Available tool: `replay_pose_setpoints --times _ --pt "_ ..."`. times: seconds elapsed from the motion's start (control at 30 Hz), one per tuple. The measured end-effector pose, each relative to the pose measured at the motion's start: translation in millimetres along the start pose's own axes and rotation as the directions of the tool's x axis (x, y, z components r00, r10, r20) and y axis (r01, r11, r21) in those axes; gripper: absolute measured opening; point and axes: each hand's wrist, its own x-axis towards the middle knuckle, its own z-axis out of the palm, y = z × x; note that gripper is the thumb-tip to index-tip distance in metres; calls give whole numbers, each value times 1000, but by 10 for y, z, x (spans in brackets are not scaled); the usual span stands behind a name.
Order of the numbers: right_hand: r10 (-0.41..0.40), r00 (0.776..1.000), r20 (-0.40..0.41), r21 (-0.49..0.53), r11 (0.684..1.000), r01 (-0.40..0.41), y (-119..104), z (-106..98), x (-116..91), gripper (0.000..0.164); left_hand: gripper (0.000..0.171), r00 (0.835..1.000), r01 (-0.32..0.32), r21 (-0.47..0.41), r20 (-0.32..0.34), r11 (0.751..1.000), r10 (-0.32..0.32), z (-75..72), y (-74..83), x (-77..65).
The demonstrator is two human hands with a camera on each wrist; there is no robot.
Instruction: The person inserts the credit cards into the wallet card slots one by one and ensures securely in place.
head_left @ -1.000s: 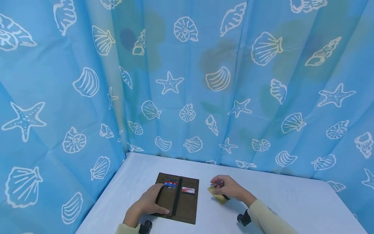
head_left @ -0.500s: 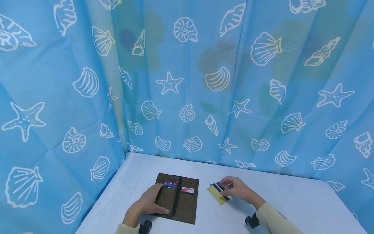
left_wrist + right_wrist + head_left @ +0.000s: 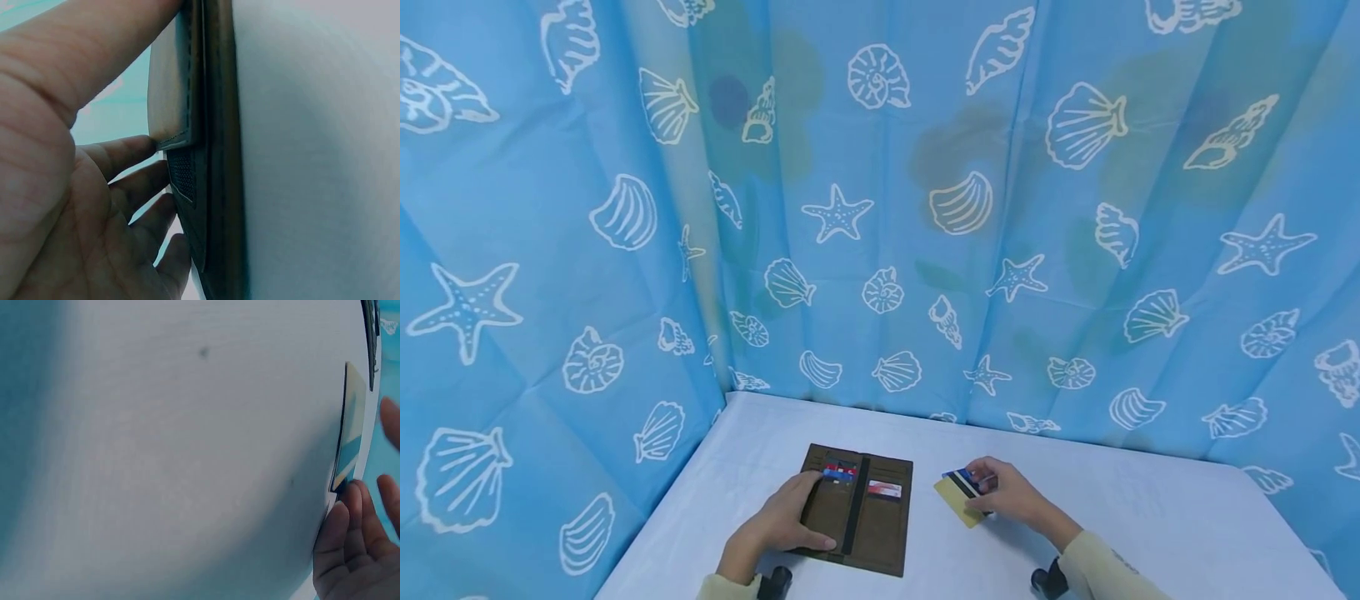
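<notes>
An unfolded brown wallet (image 3: 880, 530) lies flat on the white table, with a dark strip down its middle. Colourful bank cards (image 3: 841, 472) show in its left slots and a red-and-white card (image 3: 884, 490) in a right slot. My left hand (image 3: 778, 518) rests on the wallet's left side; its spread fingertips touch the edge in the left wrist view. Right of the wallet lies a gold card (image 3: 957, 502) with a black-and-white stripe, overlapping a blue card (image 3: 950, 474). My right hand (image 3: 1011, 493) touches these cards with loosely bent fingers, without a plain pinch.
The white-covered table (image 3: 1135, 517) stretches to the right of the cards. A blue curtain (image 3: 880, 242) with white shell and starfish prints hangs behind the table and along its left side.
The gold card, earlier tilted under my right hand, now lies flatter with its stripe and the blue card showing. My right hand has shifted slightly right. The left hand has stayed put.
</notes>
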Motion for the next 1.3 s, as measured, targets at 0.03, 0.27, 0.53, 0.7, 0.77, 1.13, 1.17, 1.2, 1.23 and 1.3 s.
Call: replay_pose_setpoints --times 0.03,0.27,0.53,0.7,0.77,1.13,1.17,1.2,1.23,1.3 --pt "2 1000 -4 -19 1000 -2 -5 10 9 55 108 1000 0 0 2 1000 0 3 -7 6" --pt "-16 1000 -19 -123 992 14 -74 59 50 52 108 1000 2 -12 9 1000 -2 -2 -7 12" --pt "-48 999 10 -234 971 49 -163 133 63 52 108 1000 4 -13 9 1000 -4 8 -15 29" --pt "-22 999 26 -253 967 28 -216 156 86 54 109 1000 18 -12 9 1000 -18 27 -29 47" --pt "-13 999 38 -244 970 22 -225 164 90 54 109 1000 29 -9 9 1000 -29 35 -33 51" --pt "-50 995 90 -222 973 69 -297 129 110 56 108 1000 27 -7 -2 1000 -27 -11 -20 76" --pt "-60 994 90 -224 971 79 -296 132 107 56 108 1000 27 -9 -2 1000 -27 -7 -25 77" --pt "-66 994 90 -228 970 85 -292 135 105 56 108 1000 26 -11 2 1000 -26 -1 -31 78" --pt "-69 993 91 -234 968 89 -288 143 101 56 108 1000 26 -13 6 1000 -26 5 -34 77" --pt "-61 993 103 -246 965 84 -278 154 98 57 108 1000 26 -15 14 1000 -26 14 -39 73"
